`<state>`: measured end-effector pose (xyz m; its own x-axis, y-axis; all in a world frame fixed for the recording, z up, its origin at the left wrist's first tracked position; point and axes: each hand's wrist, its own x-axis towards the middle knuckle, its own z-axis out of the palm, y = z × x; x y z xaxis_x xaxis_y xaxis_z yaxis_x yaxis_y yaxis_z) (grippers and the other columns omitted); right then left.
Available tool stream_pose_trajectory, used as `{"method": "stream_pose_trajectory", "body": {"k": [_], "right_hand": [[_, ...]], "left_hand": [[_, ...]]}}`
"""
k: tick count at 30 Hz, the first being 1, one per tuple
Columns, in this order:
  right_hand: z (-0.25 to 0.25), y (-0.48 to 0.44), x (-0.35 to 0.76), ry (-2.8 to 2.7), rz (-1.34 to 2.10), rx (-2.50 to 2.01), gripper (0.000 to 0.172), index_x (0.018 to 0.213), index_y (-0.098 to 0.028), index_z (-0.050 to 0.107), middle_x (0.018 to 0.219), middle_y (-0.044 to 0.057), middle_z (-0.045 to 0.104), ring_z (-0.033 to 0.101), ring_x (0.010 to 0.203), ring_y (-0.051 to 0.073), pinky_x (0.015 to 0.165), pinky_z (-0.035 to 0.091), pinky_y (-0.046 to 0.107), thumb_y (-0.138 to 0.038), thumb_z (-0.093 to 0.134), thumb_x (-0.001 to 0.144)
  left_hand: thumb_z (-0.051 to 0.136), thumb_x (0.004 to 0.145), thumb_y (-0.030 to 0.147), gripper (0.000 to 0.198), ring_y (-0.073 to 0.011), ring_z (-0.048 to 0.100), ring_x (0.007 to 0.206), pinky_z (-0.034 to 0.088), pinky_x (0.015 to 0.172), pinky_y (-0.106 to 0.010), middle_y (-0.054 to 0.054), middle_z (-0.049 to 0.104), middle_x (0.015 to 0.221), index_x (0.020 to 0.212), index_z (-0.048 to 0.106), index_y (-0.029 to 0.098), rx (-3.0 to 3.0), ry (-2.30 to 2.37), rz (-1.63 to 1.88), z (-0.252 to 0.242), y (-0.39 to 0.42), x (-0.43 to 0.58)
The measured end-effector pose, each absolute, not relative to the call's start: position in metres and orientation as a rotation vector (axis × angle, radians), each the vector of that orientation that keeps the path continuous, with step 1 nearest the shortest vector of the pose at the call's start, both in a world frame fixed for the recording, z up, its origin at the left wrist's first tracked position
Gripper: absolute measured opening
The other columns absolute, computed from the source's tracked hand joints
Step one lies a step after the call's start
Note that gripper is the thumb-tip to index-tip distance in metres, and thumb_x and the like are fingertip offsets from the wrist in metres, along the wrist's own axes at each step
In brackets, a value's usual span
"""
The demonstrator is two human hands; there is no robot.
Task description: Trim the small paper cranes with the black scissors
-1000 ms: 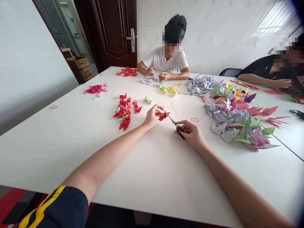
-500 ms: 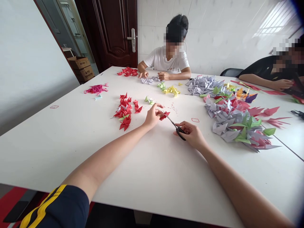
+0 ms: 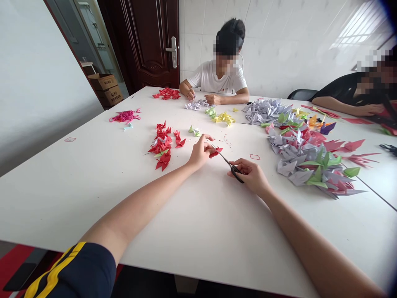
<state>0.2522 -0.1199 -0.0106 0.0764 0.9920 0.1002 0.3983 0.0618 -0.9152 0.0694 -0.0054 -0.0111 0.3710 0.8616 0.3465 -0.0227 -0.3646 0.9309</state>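
My left hand (image 3: 201, 151) is closed in a pinch on a small red paper crane (image 3: 218, 152), held just above the white table (image 3: 149, 219). My right hand (image 3: 249, 176) grips the black handles of a pair of scissors (image 3: 231, 165). The blades point up and left and meet the crane beside my left fingertips; whether they are parted is too fine to tell. Left of my left hand lies a cluster of red paper cranes (image 3: 163, 145) with a few white and green ones. A white and green crane (image 3: 194, 131) sits just beyond that hand.
A large heap of grey, pink and green cranes (image 3: 310, 161) covers the right side. Yellow cranes (image 3: 225, 118), red cranes (image 3: 166, 93) and a magenta pile (image 3: 125, 116) lie farther off. A person in a white shirt (image 3: 221, 80) sits opposite; another in black (image 3: 341, 89) sits at right.
The red crane and the scissors have shifted very slightly; my hands keep nearly the same place. Across the table, the other person's hand has lifted a little with something pale in its fingers.
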Motion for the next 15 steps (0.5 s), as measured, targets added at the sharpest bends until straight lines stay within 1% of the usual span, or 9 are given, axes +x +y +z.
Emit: {"method": "stream_pose_trajectory", "body": {"k": [4, 8, 15], "right_hand": [[-0.0104, -0.1208, 0.2527, -1.527, 0.766, -1.516, 0.044, 0.091, -0.02, 0.067, 0.063, -0.003, 0.052, 0.036, 0.055, 0.01, 0.051, 0.027, 0.026, -0.051, 0.079, 0.063], [-0.0095, -0.1218, 0.2532, -1.552, 0.73, -1.558, 0.041, 0.091, -0.021, 0.068, 0.062, -0.003, 0.051, 0.035, 0.055, 0.01, 0.051, 0.027, 0.026, -0.051, 0.077, 0.065], [-0.0117, -0.1195, 0.2532, -1.474, 0.85, -1.503, 0.049, 0.093, -0.019, 0.068, 0.062, -0.002, 0.052, 0.036, 0.052, 0.01, 0.048, 0.026, 0.026, -0.056, 0.077, 0.063]], "left_hand": [[0.056, 0.078, 0.007, 0.029, -0.0103, 0.06, 0.056, 0.045, 0.057, -0.023, 0.002, 0.064, 0.068, 0.103, 0.045, 0.018, 1.66, 0.764, 1.151, -0.0129, -0.0047, 0.0703], [0.054, 0.078, 0.004, 0.031, -0.0099, 0.06, 0.055, 0.046, 0.057, -0.023, 0.003, 0.063, 0.067, 0.103, 0.045, 0.019, 1.688, 0.781, 1.165, -0.0131, -0.0053, 0.0709], [0.056, 0.077, 0.007, 0.033, -0.0094, 0.057, 0.052, 0.046, 0.057, -0.024, 0.003, 0.063, 0.068, 0.105, 0.044, 0.02, 1.683, 0.765, 1.166, -0.0135, -0.0049, 0.0702]]}}
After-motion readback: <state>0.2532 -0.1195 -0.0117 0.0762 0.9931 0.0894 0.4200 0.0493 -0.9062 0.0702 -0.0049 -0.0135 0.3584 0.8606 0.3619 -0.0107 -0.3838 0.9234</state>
